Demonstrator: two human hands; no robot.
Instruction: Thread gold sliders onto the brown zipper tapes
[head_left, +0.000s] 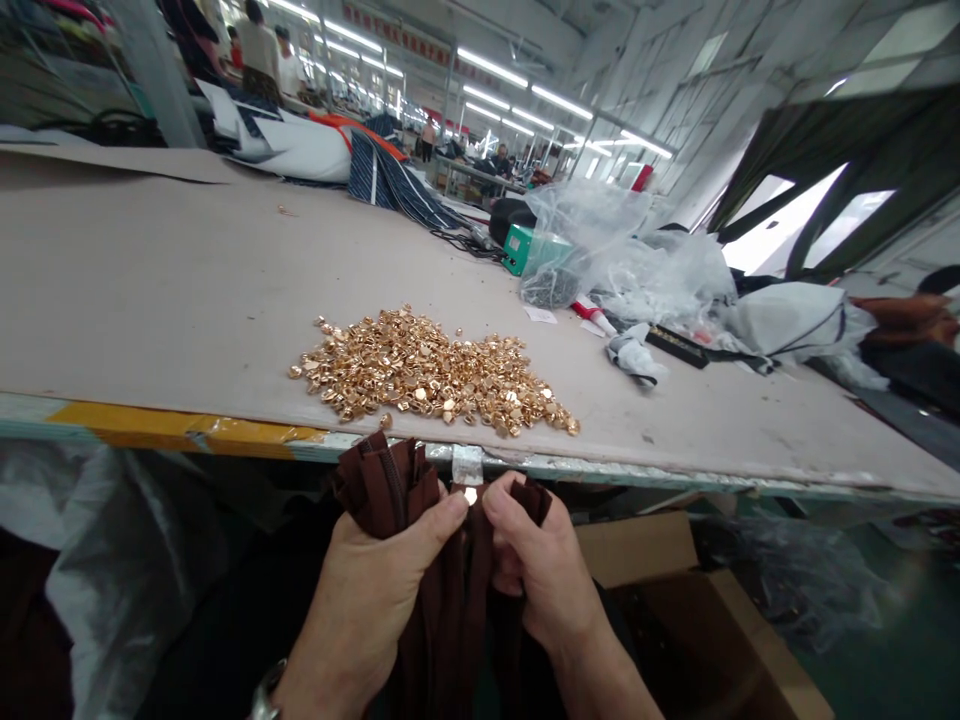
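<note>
A bundle of dark brown zipper tapes [390, 490] is gripped in my left hand [375, 580], its folded ends sticking up above the thumb. My right hand [544, 560] pinches another part of the brown tape, with a short end showing over the fingers. Between the two thumbs sits a shiny gold zipper slider [471, 495], just below a small metal fixture [467, 465] on the table's front edge. The tapes hang down below both hands. Beyond them on the table lies a wide pile of loose gold zipper sliders [435, 370].
Clear plastic bags [622, 250], a green box [517, 248] and a black tray-like strip [676, 345] lie at the right of the table [187, 270]. Striped dark fabric [390, 185] rests at the back. Below right stands an open cardboard box [720, 630]. Several people are far off.
</note>
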